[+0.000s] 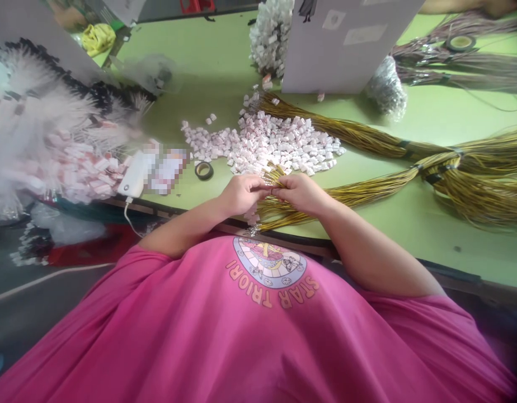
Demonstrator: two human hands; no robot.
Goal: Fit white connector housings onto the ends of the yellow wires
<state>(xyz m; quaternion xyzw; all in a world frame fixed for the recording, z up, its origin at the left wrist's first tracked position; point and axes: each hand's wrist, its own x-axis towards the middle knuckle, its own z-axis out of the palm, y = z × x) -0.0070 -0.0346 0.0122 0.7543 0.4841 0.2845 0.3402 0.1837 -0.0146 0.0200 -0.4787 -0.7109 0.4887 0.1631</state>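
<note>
My left hand (240,194) and my right hand (304,193) meet at the near edge of the table, fingertips almost touching. Thin yellow wires (274,172) stick up from my right hand's closed fingers, their ends fanned out. My left thumb and fingers are pinched together; whatever they hold is too small or hidden to make out. Just beyond both hands lies a wide heap of small white plastic connectors (279,140). A long bundle of yellow-and-dark wires (367,190) runs from beneath my right hand to the right, with metal-tipped ends (253,230) near my shirt.
Left of the heap lie a roll of black tape (203,170) and a white power bank (135,176) with a cable. Bagged white parts (82,162) crowd the left side. A grey-white panel (346,45) stands behind. Another person's arm (455,5) shows at the top right.
</note>
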